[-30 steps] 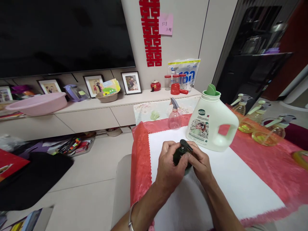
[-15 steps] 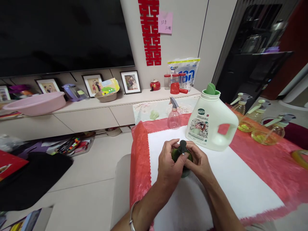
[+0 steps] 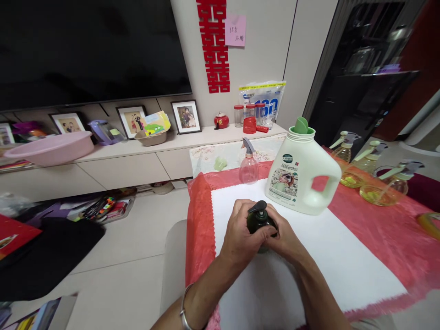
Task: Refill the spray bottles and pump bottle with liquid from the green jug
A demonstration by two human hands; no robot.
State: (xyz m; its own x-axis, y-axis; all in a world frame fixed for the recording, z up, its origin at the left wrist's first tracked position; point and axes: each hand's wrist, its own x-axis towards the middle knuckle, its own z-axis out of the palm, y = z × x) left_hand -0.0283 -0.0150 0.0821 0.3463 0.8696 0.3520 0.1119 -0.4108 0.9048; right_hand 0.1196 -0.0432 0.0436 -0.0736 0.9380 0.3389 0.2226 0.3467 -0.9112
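Observation:
A dark green pump bottle (image 3: pixel 258 223) stands upright between my two hands, its black pump head pointing left. My left hand (image 3: pixel 239 229) wraps the bottle's left side, the thumb across its front. Around the right side curls my right hand (image 3: pixel 282 233), its thumb meeting the left one. Most of the bottle's lower body is hidden by my fingers. Just beyond them is a large pale green detergent jug (image 3: pixel 305 178), with a green cap or scoop (image 3: pixel 301 126) in its mouth. A clear pinkish spray bottle (image 3: pixel 249 168) with a grey trigger stands behind my hands.
White cloth (image 3: pixel 347 256) covers the middle of the table over red plastic sheeting (image 3: pixel 388 233). Several spray bottles of yellow liquid (image 3: pixel 380 195) stand at the right, near a tape roll (image 3: pixel 429 224). Behind the table, a low cabinet (image 3: pixel 130 167) carries frames, jars and a pink basin (image 3: pixel 51 147).
The pump head has turned from pointing toward me to pointing left. Both hands have shifted their hold slightly around the bottle; the other things stay put.

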